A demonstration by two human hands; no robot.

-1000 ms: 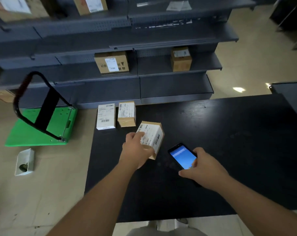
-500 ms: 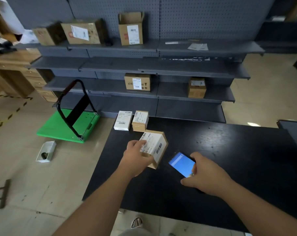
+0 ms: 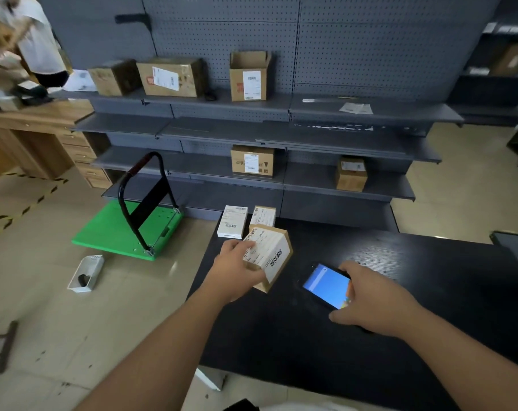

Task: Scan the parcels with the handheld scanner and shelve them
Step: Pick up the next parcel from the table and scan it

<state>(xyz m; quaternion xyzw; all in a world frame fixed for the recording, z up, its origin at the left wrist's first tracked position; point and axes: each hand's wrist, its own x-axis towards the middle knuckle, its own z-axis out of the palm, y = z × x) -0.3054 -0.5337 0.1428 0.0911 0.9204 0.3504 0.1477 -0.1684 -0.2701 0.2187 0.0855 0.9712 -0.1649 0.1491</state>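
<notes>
Shelf unit point(image 3: 281, 111) is holding five cardboard boxes: three on the top shelf, two lower down. White floor bin point(image 3: 85, 274) is holding something dark, can't tell what. Left hand point(image 3: 237, 271) is gripping the labelled parcel point(image 3: 269, 256), fingers curled round its left side, tilting it above the black table point(image 3: 430, 277). Right hand point(image 3: 373, 298) is clasping the handheld scanner point(image 3: 326, 284), screen lit blue, just right of the parcel. Two more parcels point(image 3: 232, 221) are sitting at the table's far edge.
</notes>
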